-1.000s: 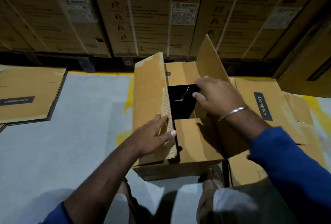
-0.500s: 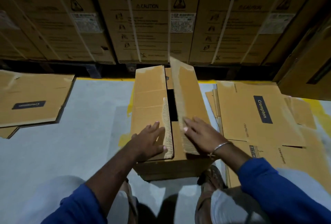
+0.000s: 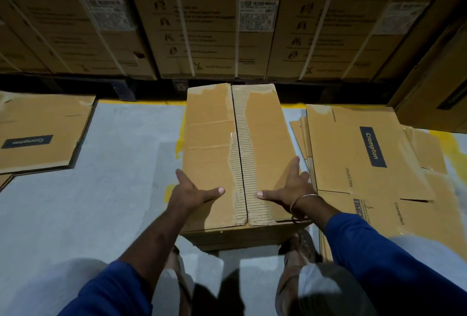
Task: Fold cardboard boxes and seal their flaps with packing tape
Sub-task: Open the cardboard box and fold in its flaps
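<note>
A brown cardboard box (image 3: 222, 126) stands on the grey floor between my feet, its two long top flaps folded down and meeting along a centre seam with torn, ribbed paper. My left hand (image 3: 193, 193) holds the box's left near edge, thumb flat on top and fingers down the side. My right hand (image 3: 286, 188), with a metal bangle on the wrist, holds the right near edge the same way. No tape or tape roll is in view.
Flattened Crompton cartons (image 3: 374, 161) lie stacked on the floor to the right, another flat carton (image 3: 40, 136) to the left. A wall of large strapped cartons (image 3: 217, 19) on pallets stands behind a yellow floor line (image 3: 141, 102). My sandalled feet are under the box's near side.
The right flap, upright a second ago, came down flat beside the left one. Both hands slid outward from the flaps to the box's side edges.
</note>
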